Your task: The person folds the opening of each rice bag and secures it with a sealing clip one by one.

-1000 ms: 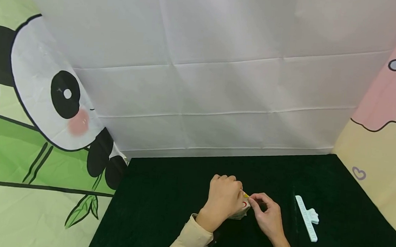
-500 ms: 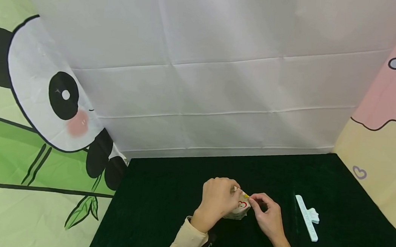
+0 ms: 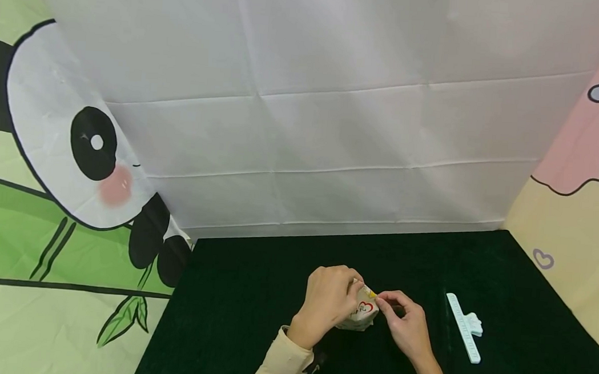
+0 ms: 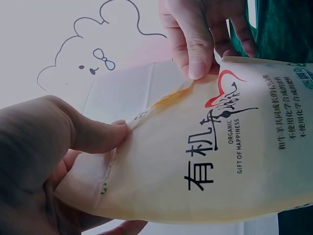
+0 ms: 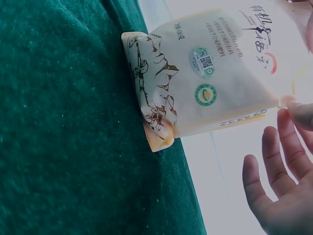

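Observation:
A cream-white plastic food bag (image 3: 362,315) with a red heart and black lettering stands on the dark green cloth. Its printed face (image 4: 205,147) reads "Organic Gift of Happiness" in the left wrist view. My left hand (image 3: 326,300) grips the bag's top at its left side, thumb on the near face and fingers behind. With thumb and index finger, my right hand (image 3: 406,325) pinches the top right corner; the other fingers of that hand (image 5: 281,181) spread loosely in the right wrist view. The bag's bottom end (image 5: 156,93) rests on the cloth. The left hand hides part of its top.
A long white bag clip (image 3: 463,328) lies on the green cloth (image 3: 273,277) to the right of my right hand. Behind the table hangs a white sheet (image 3: 333,137), with a panda-print curtain (image 3: 90,157) on the left and a pink and yellow one (image 3: 575,227) on the right.
My left hand has shifted slightly left along the bag's top, uncovering more of the red heart and front. The right hand keeps its pinch on the corner, nearly still.

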Available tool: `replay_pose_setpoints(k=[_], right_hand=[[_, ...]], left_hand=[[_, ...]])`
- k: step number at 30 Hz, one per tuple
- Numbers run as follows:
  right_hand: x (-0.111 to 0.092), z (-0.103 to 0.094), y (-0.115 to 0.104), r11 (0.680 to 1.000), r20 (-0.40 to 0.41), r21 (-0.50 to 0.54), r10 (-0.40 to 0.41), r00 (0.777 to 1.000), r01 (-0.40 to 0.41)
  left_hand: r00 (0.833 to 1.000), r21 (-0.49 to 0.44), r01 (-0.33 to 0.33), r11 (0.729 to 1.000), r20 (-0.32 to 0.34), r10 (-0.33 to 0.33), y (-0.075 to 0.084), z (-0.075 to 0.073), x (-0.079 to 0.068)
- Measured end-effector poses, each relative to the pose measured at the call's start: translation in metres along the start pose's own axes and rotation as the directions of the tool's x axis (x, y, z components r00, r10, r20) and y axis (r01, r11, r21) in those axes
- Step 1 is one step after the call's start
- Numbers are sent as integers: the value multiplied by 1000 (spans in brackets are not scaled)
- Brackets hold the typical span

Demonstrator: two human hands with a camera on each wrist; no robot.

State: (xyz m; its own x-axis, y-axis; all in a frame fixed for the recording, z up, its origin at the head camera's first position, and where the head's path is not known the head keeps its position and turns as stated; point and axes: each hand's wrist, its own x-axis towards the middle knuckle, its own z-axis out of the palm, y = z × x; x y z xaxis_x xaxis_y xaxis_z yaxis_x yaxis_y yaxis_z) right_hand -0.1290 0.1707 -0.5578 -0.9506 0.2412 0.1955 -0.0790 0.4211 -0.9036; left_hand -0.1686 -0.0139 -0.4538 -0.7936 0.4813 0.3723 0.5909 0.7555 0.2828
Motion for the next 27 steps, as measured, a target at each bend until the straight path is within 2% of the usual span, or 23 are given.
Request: replay_pose_setpoints(k=[12,27], right_hand=[[0,-8,-3,999,45,27,16,999,-17],[4,-19,-6,1000,-11,13,18,1000,-18]], left_hand=[[1000,24,0,1000,15,0,0,-1,0],[1000,22,-19,1000,10,19,-1,-2,0]])
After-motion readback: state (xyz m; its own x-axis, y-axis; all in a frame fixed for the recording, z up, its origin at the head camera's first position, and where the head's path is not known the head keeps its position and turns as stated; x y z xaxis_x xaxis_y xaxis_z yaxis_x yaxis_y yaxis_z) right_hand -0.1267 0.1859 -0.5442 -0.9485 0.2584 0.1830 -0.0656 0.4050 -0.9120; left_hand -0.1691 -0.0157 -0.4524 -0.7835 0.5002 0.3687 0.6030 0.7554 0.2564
